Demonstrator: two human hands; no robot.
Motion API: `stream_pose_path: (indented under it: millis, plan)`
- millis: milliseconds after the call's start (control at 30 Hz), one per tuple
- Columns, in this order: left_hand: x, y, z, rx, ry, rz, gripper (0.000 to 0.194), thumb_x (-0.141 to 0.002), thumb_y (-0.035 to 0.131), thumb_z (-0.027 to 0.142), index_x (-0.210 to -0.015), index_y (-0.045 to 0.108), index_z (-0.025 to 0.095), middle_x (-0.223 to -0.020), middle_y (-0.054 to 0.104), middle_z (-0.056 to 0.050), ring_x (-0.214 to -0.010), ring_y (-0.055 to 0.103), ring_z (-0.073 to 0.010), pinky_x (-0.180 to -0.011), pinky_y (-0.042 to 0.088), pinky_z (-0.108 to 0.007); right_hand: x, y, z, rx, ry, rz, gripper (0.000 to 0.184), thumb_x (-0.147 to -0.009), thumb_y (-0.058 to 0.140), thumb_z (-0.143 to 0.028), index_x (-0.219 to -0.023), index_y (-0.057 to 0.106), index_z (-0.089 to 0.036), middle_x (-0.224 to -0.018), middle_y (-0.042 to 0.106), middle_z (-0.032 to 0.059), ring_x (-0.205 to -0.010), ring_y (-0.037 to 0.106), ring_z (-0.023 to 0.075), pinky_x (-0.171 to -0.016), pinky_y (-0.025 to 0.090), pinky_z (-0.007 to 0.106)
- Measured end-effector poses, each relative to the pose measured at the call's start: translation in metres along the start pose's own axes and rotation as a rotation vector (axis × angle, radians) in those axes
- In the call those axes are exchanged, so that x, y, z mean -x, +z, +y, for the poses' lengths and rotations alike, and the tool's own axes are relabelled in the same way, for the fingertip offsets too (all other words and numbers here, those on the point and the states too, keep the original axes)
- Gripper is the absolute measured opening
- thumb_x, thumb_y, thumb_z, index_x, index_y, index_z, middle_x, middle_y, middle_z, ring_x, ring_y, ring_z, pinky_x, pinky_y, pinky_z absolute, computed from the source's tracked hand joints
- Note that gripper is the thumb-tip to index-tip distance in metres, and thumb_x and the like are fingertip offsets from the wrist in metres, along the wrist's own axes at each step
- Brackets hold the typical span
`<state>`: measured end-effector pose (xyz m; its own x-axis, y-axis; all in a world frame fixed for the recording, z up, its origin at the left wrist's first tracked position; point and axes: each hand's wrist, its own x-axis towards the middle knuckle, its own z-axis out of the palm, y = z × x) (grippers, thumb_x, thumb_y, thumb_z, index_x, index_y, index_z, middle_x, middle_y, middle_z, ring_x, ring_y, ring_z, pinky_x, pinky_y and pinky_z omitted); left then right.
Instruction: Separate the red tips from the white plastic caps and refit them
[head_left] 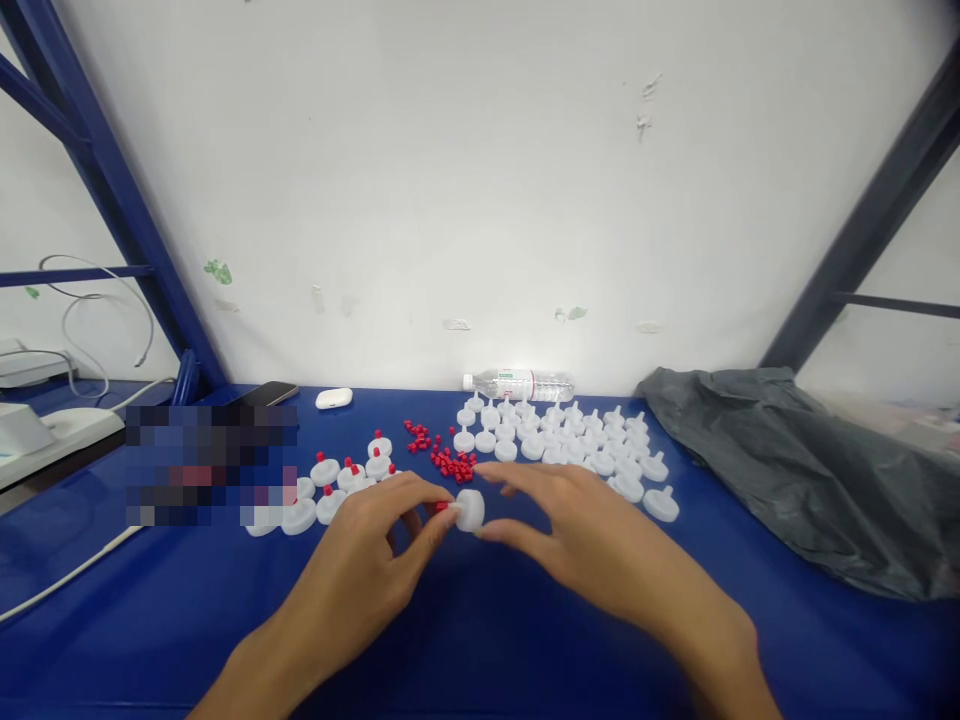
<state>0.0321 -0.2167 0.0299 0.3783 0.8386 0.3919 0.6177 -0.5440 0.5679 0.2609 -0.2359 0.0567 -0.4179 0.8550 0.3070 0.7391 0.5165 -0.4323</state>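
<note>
My left fingers (439,494) pinch a red cap (442,507) at a white lid's (472,511) spout, best kept straight; my right fingers (517,474) spread beside.

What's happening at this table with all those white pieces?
Someone's left hand holds a small red cap at the nozzle of a white spouted lid, and the right hand is open beside the lid. Red-capped lids sit on the left of the blue table, loose red caps lie in the middle, and spouted lids without red caps are on the right.
</note>
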Motion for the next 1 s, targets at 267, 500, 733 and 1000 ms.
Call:
stream_pose_path:
  millis: [267,500,733,1000]
  plan:
    - [-0.002,-0.005,-0.024,-0.356,-0.063,-0.007,0.021,-0.098,0.047,0.032,-0.097,0.066,0.024,-0.091,0.068,-0.001,-0.069,0.059,-0.0166,-0.064,0.04,-0.03,0.003,-0.018,0.017,0.033,0.105,0.05,0.028,-0.1,0.054,-0.036,-0.122,0.069,-0.03,-0.121,0.074,0.0024,-0.112,0.068,0.0259,-0.101,0.05,0.042]
    - [-0.005,-0.005,-0.025,-0.604,-0.181,-0.094,0.026,-0.098,0.04,0.024,-0.097,0.066,0.022,-0.098,0.065,-0.005,-0.075,0.064,-0.0212,-0.06,0.035,-0.031,0.014,-0.039,0.05,0.148,0.263,0.088,0.035,-0.099,0.048,-0.044,-0.12,0.07,-0.028,-0.123,0.073,0.0036,-0.113,0.067,0.0284,-0.099,0.05,0.044]
    - [-0.009,-0.014,-0.031,-0.727,-0.276,-0.121,0.028,-0.099,0.038,0.022,-0.102,0.066,0.02,-0.1,0.064,-0.007,-0.078,0.066,-0.0223,-0.059,0.036,-0.029,0.032,-0.054,0.094,0.204,0.423,0.086,0.036,-0.093,0.052,-0.047,-0.113,0.075,-0.026,-0.107,0.077,0.0071,-0.093,0.071,0.0276,-0.081,0.056,0.039]
    - [-0.001,0.0,-0.018,-0.764,-0.169,-0.038,0.034,-0.101,0.035,0.029,-0.124,0.06,0.024,-0.121,0.054,-0.011,-0.068,0.064,-0.0167,-0.055,0.04,-0.028,0.027,-0.048,0.085,0.151,0.448,-0.042,0.031,-0.089,0.059,-0.039,-0.107,0.079,-0.025,-0.098,0.078,0.0076,-0.089,0.071,0.0266,-0.079,0.053,0.035]
